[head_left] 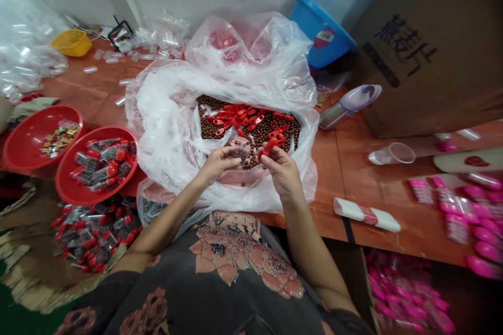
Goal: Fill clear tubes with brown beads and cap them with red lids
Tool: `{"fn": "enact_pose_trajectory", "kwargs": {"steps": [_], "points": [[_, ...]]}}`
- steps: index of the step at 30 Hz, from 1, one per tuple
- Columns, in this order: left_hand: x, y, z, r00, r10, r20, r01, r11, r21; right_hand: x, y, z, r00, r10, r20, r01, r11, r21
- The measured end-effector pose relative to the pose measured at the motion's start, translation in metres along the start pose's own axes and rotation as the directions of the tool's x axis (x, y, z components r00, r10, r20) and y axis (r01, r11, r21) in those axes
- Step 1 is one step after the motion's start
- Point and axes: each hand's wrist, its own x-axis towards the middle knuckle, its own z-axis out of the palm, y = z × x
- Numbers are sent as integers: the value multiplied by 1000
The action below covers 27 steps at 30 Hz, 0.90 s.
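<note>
My left hand pinches a small transparent plastic container, with some brown balls showing in it. A red plastic cap piece is held between the thumb and fingers of my right hand, a little apart from the container. Beneath both hands, many brown candy-like balls lie inside a white plastic bag spread on the table. Loose red cap pieces are heaped on top of the balls.
Red bowls stand at left, one with filled red-capped containers, one with small wrapped pieces. More filled containers lie below. A blue basin, a bottle, a large carton and pink-capped containers are at right.
</note>
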Motion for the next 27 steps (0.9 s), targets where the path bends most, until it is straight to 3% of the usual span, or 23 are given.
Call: {"fn": "enact_pose_trajectory", "kwargs": {"steps": [4,9,14,20,27], "points": [[-4,-3,0,996,59,65,-67,989,128,4,-4,3,1000,-4,15,4,1000,-9],[-3,-9,-1,980,137,142,-173,944,282,1,-3,6,999,-9,50,17,986,-165],[-2,-12,-2,979,190,78,-205,913,352,-1,0,8,988,-140,59,152,933,-326],[-2,-16,-1,982,171,81,-188,914,359,4,-1,6,964,-221,146,263,870,-416],[0,-21,-2,980,198,33,-199,939,282,-4,-3,10,920,-207,333,379,691,-615]]}}
